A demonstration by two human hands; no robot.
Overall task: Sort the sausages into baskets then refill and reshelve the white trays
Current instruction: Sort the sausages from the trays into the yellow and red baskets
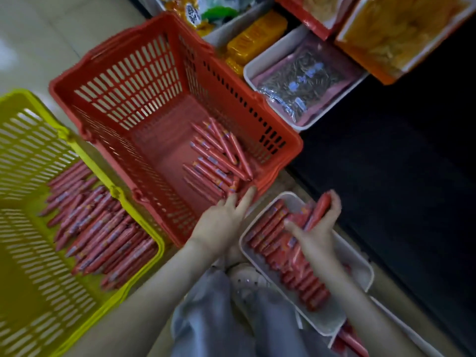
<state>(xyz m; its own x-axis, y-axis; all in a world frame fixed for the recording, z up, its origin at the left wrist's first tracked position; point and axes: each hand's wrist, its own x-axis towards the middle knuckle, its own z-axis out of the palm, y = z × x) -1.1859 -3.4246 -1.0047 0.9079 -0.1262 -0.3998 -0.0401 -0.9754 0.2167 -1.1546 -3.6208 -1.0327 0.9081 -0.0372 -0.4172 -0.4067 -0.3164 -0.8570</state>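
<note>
Your yellow basket [114, 190] holds sausages [103, 233] lying lower left to upper right. Those in the red basket [128, 81] run the opposite diagonal. Over the white tray [360, 276], your right hand [319, 235] grips one sausage [320, 208], tip up-right. Your left hand [221, 222] reaches flat-fingered over the red basket's rim.

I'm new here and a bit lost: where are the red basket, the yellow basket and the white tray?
red basket [123, 73]: head view, far slotted wall.
yellow basket [25, 150]: head view, slotted side wall.
white tray [332, 315]: head view, bare near end.
</note>
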